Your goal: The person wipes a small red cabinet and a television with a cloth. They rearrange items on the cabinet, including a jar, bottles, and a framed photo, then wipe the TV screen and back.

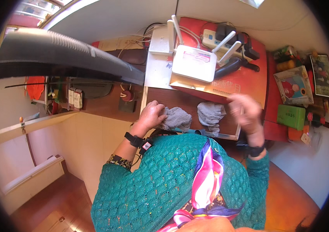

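Observation:
My left hand (pixel 152 114) grips the left end of a crumpled grey cloth (pixel 176 118) lying on the brown wooden surface before me. To its right a second grey cloth (pixel 210 113) lies crumpled, touched by neither hand. My right hand (pixel 245 111) is raised near the right edge of that surface, blurred, with its fingers bent; whether they are closed, or hold anything, cannot be made out. Just beyond the cloths, a white router (pixel 194 63) with upright antennas rests on a box at the edge of a red box (pixel 251 79).
A power strip (pixel 210 39) with black plugs and cables sits behind the router. A large black monitor or television (pixel 66 58) reaches in from the left. Framed photos (pixel 294 84) and a green box (pixel 291 117) stand at the right. A small dark red object (pixel 127 95) lies left.

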A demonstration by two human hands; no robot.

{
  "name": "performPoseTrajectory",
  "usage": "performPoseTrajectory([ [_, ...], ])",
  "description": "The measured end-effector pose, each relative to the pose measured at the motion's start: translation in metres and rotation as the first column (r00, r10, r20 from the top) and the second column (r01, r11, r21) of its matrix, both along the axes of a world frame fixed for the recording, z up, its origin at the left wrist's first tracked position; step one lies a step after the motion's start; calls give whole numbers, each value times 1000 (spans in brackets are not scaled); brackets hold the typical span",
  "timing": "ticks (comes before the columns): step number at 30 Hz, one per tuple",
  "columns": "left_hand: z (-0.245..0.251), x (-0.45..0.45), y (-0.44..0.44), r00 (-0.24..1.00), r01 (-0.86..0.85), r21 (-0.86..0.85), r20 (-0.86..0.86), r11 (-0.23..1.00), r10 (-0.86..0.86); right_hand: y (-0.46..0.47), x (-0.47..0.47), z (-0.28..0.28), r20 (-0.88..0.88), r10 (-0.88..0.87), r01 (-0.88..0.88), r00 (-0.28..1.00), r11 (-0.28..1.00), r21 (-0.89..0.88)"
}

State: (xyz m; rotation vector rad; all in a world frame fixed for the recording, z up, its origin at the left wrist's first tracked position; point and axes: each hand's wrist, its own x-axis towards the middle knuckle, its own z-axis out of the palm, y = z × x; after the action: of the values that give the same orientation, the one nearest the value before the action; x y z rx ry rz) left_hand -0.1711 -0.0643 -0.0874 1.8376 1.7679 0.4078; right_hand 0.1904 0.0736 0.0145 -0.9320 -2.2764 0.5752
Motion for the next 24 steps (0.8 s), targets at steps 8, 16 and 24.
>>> performPoseTrajectory([
  [8, 4, -21, -10, 947, 246, 80, 192, 966, -257, -64, -42, -114, 217, 235, -224, 947, 972, -75],
  [16, -30, -29, 5, 934, 267, 120, 211, 956, -287, -84, -43, -140, 241, -58, 68, 969, 997, -36],
  [24, -32, -44, -6, 953, 26, 230, 290, 973, -94, -106, 18, -158, 296, -516, 528, 804, 848, 43],
])
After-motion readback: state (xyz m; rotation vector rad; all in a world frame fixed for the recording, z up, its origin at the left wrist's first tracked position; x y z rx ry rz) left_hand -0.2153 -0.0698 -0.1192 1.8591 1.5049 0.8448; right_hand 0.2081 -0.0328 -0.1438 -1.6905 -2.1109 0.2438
